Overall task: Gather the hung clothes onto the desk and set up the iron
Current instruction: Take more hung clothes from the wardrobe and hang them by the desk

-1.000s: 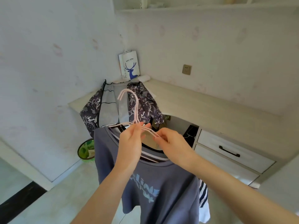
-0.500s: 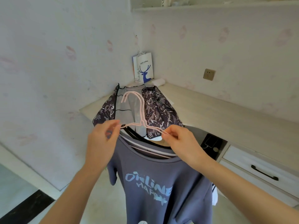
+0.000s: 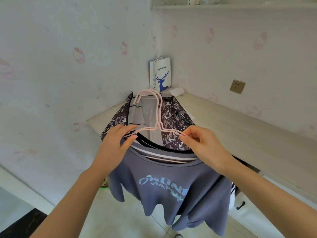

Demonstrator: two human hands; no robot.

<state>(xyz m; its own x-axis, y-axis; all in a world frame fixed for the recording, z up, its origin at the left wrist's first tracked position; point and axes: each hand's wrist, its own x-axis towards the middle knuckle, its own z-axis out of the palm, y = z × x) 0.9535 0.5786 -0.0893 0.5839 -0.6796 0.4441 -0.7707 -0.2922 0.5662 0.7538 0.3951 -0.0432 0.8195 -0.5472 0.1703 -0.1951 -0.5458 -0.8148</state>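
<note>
Pink hangers (image 3: 158, 117) pinched by left hand (image 3: 118, 141) and right hand (image 3: 199, 141), shirts (image 3: 171, 182) hanging; gathering step; next, lay bundle on desk (image 3: 231, 127).

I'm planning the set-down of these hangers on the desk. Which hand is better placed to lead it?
Probably the right hand. It grips the pink hangers on the side nearest the bare stretch of desk. The left hand holds the other shoulder, by the patterned garment already lying there.

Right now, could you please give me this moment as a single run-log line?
phase: carrying clothes to desk | left hand: pinching pink hangers | right hand: pinching hangers | load: blue T-shirt | on desk: patterned garment | iron: unseen
</note>
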